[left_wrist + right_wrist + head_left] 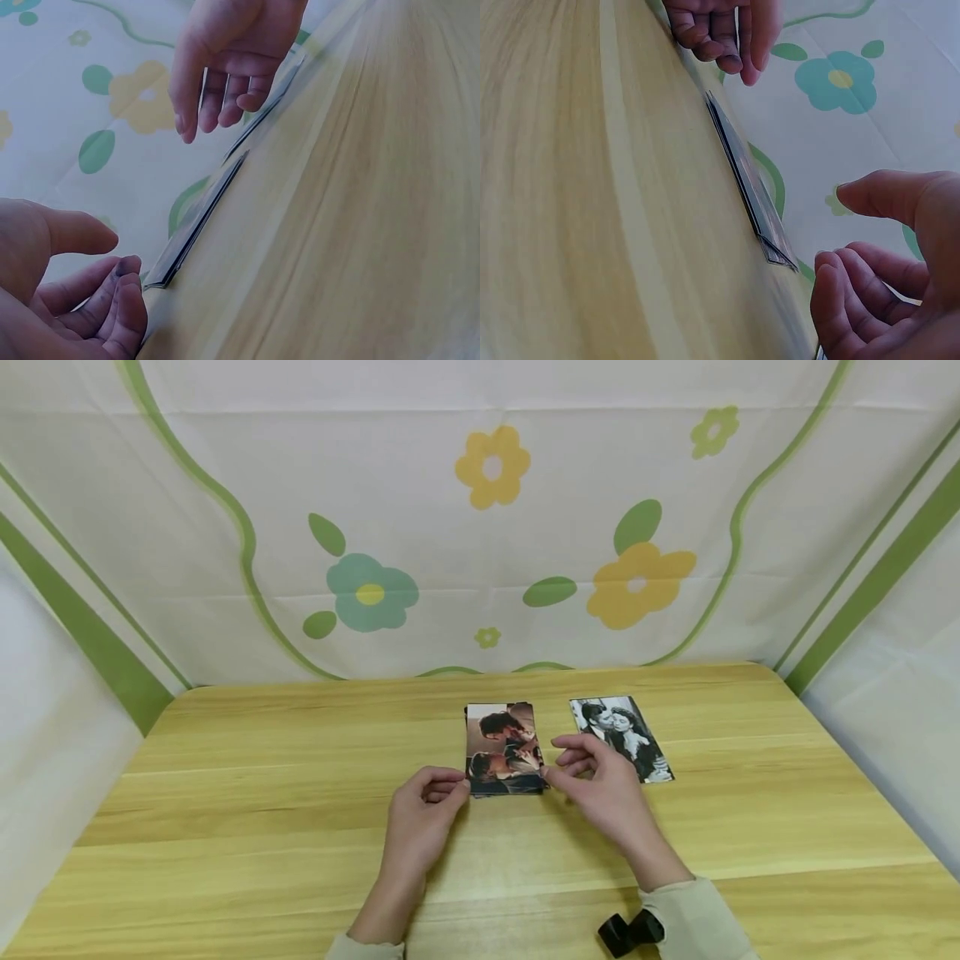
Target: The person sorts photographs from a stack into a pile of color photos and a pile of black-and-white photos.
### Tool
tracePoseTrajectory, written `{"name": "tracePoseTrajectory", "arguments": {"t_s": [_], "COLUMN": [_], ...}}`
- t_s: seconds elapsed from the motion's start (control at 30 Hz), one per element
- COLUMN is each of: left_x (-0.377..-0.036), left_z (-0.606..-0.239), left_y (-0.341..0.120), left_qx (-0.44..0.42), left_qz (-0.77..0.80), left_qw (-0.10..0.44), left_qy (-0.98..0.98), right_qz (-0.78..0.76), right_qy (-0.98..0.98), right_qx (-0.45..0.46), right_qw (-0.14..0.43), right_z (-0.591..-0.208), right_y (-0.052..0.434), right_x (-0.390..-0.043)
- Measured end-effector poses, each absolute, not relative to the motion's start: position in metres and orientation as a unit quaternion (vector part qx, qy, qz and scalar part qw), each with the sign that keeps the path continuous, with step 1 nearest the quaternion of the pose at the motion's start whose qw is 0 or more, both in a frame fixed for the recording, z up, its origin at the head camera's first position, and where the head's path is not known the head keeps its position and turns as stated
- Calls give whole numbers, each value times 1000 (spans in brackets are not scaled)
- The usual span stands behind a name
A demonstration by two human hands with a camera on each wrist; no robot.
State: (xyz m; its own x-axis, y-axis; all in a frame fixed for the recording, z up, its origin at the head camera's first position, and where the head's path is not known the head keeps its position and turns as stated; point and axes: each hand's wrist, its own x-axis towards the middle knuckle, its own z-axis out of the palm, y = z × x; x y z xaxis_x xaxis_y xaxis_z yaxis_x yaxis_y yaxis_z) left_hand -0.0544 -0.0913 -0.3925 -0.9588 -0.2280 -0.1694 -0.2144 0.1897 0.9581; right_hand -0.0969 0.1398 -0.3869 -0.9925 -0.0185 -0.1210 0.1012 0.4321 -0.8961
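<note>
Lying flat on wooden table [262, 793]: thin stack of colour photos [504, 748], film-still prints. Left hand [423, 818] and right hand [603, 785] flank stack, fingers loosely curled, holding nothing. Black-and-white photo [622, 737] beside.

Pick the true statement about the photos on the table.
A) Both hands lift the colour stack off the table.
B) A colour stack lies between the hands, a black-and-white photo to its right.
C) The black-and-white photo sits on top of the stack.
B: the colour stack lies flat between the left hand and right hand, with the black-and-white photo apart on its right.
</note>
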Motion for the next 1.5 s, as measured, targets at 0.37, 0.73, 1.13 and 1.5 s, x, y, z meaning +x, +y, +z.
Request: {"name": "tracePoseTrajectory", "arguments": {"t_s": [0.37,0.73,1.13,1.5], "left_x": [-57,-63,-65,-63], "left_z": [-401,-403,-405,-406], "left_y": [-88,-83,-78,-76], "left_qx": [125,104,104,98], "left_qz": [-582,-521,-475,-440], "left_qw": [67,87,91,94], "left_qy": [-801,-843,-869,-888], "right_qz": [-508,-452,-349,-321], "right_qy": [859,892,937,947], "right_qx": [11,0,-2,-1], "right_qw": [57,23,5,-3], "right_z": [-393,-403,-408,-411], "right_y": [137,128,117,112], "right_x": [-97,-99,-99,-95]}}
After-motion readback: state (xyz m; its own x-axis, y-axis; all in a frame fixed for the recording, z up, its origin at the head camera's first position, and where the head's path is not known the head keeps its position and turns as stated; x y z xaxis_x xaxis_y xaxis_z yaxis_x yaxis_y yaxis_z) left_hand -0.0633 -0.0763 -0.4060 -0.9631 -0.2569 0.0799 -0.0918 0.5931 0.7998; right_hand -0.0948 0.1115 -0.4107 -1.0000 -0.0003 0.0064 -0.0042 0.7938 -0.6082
